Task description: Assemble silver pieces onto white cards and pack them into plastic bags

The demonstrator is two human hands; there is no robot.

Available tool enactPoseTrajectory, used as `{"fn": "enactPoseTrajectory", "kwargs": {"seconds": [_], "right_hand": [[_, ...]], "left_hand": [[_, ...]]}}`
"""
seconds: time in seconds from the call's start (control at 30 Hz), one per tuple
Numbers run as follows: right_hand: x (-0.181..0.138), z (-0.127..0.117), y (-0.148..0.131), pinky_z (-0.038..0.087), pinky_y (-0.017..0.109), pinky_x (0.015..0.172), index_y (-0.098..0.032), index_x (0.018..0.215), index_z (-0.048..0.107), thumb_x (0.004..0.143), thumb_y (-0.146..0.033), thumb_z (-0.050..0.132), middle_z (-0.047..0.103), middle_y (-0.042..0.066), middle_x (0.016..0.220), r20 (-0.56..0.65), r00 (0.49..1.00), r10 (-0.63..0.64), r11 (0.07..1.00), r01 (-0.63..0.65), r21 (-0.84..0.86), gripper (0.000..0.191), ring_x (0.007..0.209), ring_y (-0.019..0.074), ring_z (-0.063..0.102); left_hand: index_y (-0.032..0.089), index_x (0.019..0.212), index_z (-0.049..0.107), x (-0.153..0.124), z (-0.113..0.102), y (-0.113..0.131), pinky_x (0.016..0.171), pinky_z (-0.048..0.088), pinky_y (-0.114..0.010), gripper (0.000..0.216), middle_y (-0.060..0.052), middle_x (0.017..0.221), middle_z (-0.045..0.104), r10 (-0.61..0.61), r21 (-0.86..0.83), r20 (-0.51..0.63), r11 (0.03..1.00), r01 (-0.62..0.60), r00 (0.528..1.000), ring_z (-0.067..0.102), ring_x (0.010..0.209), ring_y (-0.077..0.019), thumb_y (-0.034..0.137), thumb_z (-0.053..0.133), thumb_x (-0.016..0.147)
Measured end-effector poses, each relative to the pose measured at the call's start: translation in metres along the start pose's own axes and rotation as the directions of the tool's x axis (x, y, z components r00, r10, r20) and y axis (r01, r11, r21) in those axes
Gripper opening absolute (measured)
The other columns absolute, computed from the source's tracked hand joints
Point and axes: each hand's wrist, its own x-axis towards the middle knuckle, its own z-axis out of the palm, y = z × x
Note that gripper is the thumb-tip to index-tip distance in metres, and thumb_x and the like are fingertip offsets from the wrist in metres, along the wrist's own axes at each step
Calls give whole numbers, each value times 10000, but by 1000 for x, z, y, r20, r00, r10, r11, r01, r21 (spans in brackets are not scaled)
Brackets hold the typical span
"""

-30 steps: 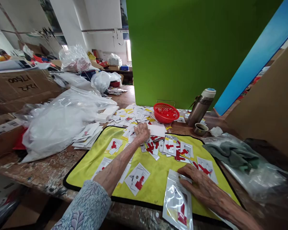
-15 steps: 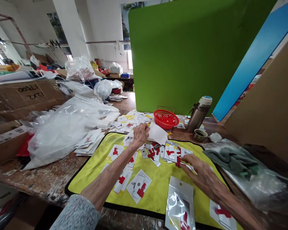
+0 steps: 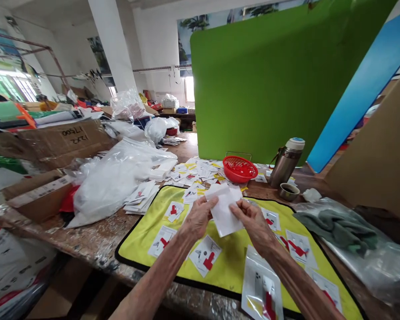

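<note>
Facing a green panel (image 3: 263, 89), the person works at a worn, paint-flecked counter (image 3: 86, 240). A yellow mat (image 3: 230, 271) with a black border lies on it, and a heap of plastic bags (image 3: 116, 182) lies to its left. Beyond the mat sit a red basket (image 3: 240, 169) and a steel flask (image 3: 286, 163). Printed cards (image 3: 205, 257) with red marks lie apart on the mat, and a clear pouch (image 3: 262, 289) lies at its near edge, below the right forearm.

Both hands are raised over the middle of the mat: left hand (image 3: 198, 218), right hand (image 3: 253, 224). Neither is clearly nearer the white sheet (image 3: 224, 211), which hangs between them, just above the mat, its long axis running roughly away from the person. The sheet is plain on the visible face, slightly creased, and possibly doubled at the top; this is hard to tell. The left fingers (image 3: 212, 202) pinch its left edge, narrowly closed. The right fingers (image 3: 242, 209) pinch its right edge in the same way.
</note>
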Motion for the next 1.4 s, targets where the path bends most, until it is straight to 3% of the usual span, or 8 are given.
{"fn": "enactPoseTrajectory", "kwargs": {"seconds": [0.13,0.3,0.4,0.5,0.67,0.93,1.27,1.4], "right_hand": [[-19,-11,-14,444,302,758,-206,1016,560,740,-582,607,624,40,950,161,985,56,997,-49,-52,468,874,192,561],[-23,-30,-21,379,245,576,-165,721,563,805,-533,557,509,-17,677,497,859,123,942,56,-330,378,633,122,480],[-34,-26,-20,393,237,535,-180,671,478,808,-549,542,444,-37,650,452,883,126,939,41,-341,399,570,112,509],[-48,-16,-19,453,253,566,-202,726,415,810,-602,502,442,-38,720,369,920,132,979,-64,-192,418,599,142,615],[-65,-1,-14,447,269,610,-213,721,451,870,-539,435,497,-5,713,243,970,-2,948,79,-308,359,681,174,596],[-72,6,-4,355,252,468,-219,588,453,847,-416,428,524,-7,543,136,967,-215,771,254,-584,327,499,142,465],[-78,14,-11,397,228,559,-195,679,535,939,-329,399,571,-8,648,233,947,-223,780,317,-539,323,600,125,530],[-78,17,0,405,247,551,-193,698,540,934,-258,396,566,5,655,127,907,-402,633,376,-677,284,584,138,541]], "left_hand": [[118,840,661,-26,-6,-1,587,413,-239,419,-39,744,648,-3,192,248,980,-46,969,547,634,-135,479,711,633],[153,803,658,-44,-11,13,581,411,-244,274,-16,711,625,-86,620,406,758,-205,910,549,659,-157,407,562,771],[172,834,625,-53,-4,20,758,432,-322,157,-45,849,628,143,810,324,470,-352,935,556,827,-209,300,579,755],[181,845,584,-66,6,19,849,393,-385,97,-80,925,613,480,919,179,231,-320,859,537,910,-239,222,562,760],[193,716,554,-81,9,1,615,403,-282,157,-19,669,590,308,826,129,492,-274,942,530,610,-151,274,486,832],[151,765,571,-84,5,-12,617,450,-244,217,-27,722,631,136,451,109,876,-171,985,592,658,-137,363,615,763],[144,671,582,-89,3,-9,535,434,-207,225,-27,604,631,72,392,66,915,-93,995,577,561,-113,324,509,786],[152,715,577,-88,5,-18,570,466,-228,197,-33,666,653,130,464,70,873,-148,989,606,580,-126,315,492,785]]}}
